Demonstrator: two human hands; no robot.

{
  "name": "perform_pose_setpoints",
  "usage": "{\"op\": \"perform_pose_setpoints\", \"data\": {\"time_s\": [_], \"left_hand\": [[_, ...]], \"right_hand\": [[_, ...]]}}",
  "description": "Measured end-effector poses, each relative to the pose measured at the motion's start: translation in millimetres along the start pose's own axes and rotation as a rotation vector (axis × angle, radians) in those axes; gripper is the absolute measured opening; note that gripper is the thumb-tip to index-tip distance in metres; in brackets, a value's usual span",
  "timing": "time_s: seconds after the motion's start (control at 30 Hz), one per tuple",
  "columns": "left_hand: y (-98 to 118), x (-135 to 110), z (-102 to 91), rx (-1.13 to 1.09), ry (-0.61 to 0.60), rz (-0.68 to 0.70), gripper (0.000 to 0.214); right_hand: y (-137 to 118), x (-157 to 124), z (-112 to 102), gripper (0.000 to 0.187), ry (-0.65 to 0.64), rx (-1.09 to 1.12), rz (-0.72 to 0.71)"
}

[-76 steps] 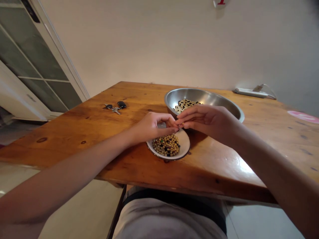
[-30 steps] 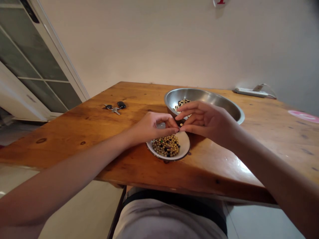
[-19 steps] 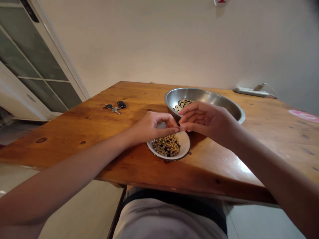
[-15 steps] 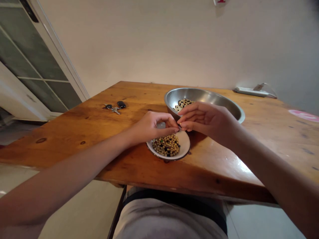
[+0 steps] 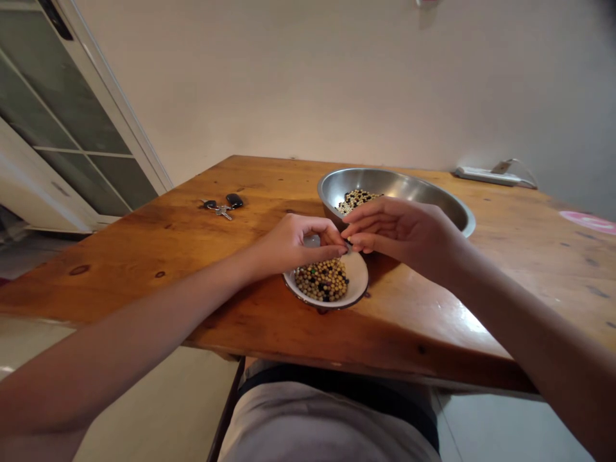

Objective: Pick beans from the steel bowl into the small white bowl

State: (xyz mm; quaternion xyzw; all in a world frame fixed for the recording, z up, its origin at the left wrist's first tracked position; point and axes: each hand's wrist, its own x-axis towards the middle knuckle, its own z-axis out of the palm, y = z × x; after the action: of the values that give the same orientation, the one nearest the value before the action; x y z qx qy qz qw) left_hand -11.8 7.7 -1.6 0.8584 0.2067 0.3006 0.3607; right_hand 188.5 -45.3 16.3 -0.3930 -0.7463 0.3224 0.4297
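A small white bowl (image 5: 357, 282) with a dark rim stands near the table's front edge, full of tan beans with a few dark ones. My left hand (image 5: 293, 244) hovers over its far side, thumb and forefinger pinched on something too small to make out. My right hand (image 5: 404, 231) meets it fingertip to fingertip, fingers curled together, with nothing visible in them. Behind both hands stands a large steel bowl (image 5: 433, 192) holding a pile of mixed pale and dark beans (image 5: 353, 199).
The wooden table (image 5: 192, 256) carries a bunch of keys with a black fob (image 5: 224, 205) at the left. A white power strip (image 5: 486, 174) lies at the back right, and a pink round thing (image 5: 590, 222) at the right edge. A glass door is on the left.
My right hand spread its fingers a second ago, then curled them back to meet the left fingertips. The left hand has stayed over the small bowl.
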Motion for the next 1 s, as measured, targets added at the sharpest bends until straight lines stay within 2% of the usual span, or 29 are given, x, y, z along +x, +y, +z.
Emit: {"op": "perform_pose_setpoints", "data": {"time_s": [0.17,0.27,0.5,0.77,1.0], "left_hand": [[-0.9,0.1,-0.5,-0.012,-0.008,-0.004,0.018],[-0.2,-0.1,-0.6,-0.029,-0.011,-0.009,0.021],[0.5,0.9,0.7,0.001,0.016,-0.037,0.023],[0.6,0.6,0.8,0.048,0.016,-0.01,0.024],[4.4,-0.7,-0.9,0.102,0.001,0.02,0.023]], "right_hand": [[0.6,0.0,-0.5,0.022,-0.044,-0.018,-0.012],[1.5,0.9,-2.6,0.027,-0.017,-0.034,-0.008],[-2.2,1.7,-3.6,0.013,0.013,-0.129,0.028],[-2.6,2.1,-4.1,0.01,0.012,-0.197,-0.007],[-1.0,2.2,-4.7,0.011,-0.003,-0.172,-0.003]]}}
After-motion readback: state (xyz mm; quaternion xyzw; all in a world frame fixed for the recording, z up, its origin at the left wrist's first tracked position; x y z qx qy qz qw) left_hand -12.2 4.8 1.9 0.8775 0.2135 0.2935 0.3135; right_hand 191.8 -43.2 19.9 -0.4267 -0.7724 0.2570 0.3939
